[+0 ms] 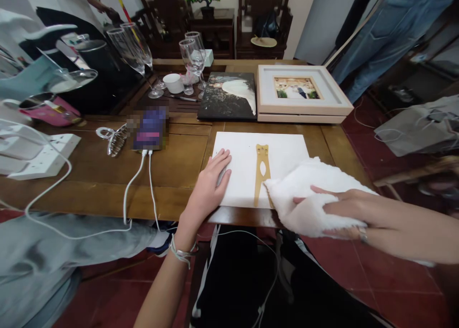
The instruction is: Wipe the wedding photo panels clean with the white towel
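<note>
A flat white panel (238,170) with a gold-coloured stand leg (262,163) fixed to its middle lies at the table's near edge; it looks like the back of a picture frame. My left hand (211,182) rests flat on the panel's left edge, fingers stretched out. On the right, a fluffy white cloth (308,189) is bunched in my right hand (344,211). The cloth covers the panel's lower right corner and touches the stand leg. Some of my right fingers are buried in its folds.
Behind the panel lie a dark photo board (227,98) and a pale wooden frame (304,93). Wine glasses (193,55) stand at the back. On the left are a phone (150,127) with cables, a hair claw (114,139) and a power strip (46,156). Other people are nearby.
</note>
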Motion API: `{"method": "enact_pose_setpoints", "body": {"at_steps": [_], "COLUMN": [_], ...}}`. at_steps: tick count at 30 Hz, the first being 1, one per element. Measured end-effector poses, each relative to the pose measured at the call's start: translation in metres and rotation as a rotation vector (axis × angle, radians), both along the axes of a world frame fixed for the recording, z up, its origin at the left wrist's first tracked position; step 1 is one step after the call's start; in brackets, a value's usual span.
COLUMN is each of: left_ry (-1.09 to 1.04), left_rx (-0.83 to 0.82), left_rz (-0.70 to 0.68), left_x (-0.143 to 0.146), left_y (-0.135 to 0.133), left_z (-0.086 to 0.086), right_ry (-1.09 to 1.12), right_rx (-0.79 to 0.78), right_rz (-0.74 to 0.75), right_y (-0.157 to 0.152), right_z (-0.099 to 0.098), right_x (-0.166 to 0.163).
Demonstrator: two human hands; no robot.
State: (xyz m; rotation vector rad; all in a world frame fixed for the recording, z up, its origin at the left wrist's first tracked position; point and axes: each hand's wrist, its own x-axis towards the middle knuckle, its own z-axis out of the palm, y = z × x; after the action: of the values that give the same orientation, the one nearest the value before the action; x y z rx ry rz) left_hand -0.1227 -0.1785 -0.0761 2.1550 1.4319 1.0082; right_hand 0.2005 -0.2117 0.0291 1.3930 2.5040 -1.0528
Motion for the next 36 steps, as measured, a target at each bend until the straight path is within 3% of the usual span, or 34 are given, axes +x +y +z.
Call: {"method": "enact_pose_setpoints", "body": {"at_steps": [4, 9, 12, 15, 17, 19, 22, 25, 30, 36], "left_ry": [0.0, -0.01, -0.012, -0.007, -0.002, 0.001, 0.012, 0.029, 0.007, -0.002], "left_rx": [-0.003, 0.001, 0.0, -0.003, -0.005, -0.004, -0.005, -0.007, -0.005, -0.017], "left_rz": [-0.001, -0.006, -0.003, -0.006, -0.005, -0.002, -0.013, -0.027, -0.009, -0.003], "left_x": [0.0, 0.0, 0.0, 0.0, 0.0, 0.0, -0.001, -0.002, -0.001, -0.001], "left_y": [0.0, 0.001, 0.001, 0.001, 0.001, 0.001, 0.001, 0.002, 0.002, 0.001], "left_z": [0.0, -0.001, 0.0, 0.0, 0.0, 0.0, -0.001, -0.001, -0.001, 0.0], "right_ry": [0.008, 0.07, 0.157, 0.252, 0.286, 0.296, 0.286, 0.263, 0.229, 0.272], "right_rx": [-0.059, 0.042, 0.111, 0.252, 0.362, 0.462, 0.485, 0.493, 0.559, 0.505], "right_rz": [-0.013, -0.047, -0.173, -0.332, -0.247, -0.044, 0.241, 0.381, 0.266, 0.052], "right_y": [0.016, 0.081, 0.105, 0.095, 0.071, 0.039, -0.003, -0.015, 0.036, 0.111], "right_z": [0.005, 0.005, -0.006, -0.024, -0.036, -0.043, -0.047, -0.048, -0.046, -0.04], "right_x": [-0.009, -0.025, -0.039, -0.061, -0.077, -0.091, -0.103, -0.104, -0.097, -0.1]}}
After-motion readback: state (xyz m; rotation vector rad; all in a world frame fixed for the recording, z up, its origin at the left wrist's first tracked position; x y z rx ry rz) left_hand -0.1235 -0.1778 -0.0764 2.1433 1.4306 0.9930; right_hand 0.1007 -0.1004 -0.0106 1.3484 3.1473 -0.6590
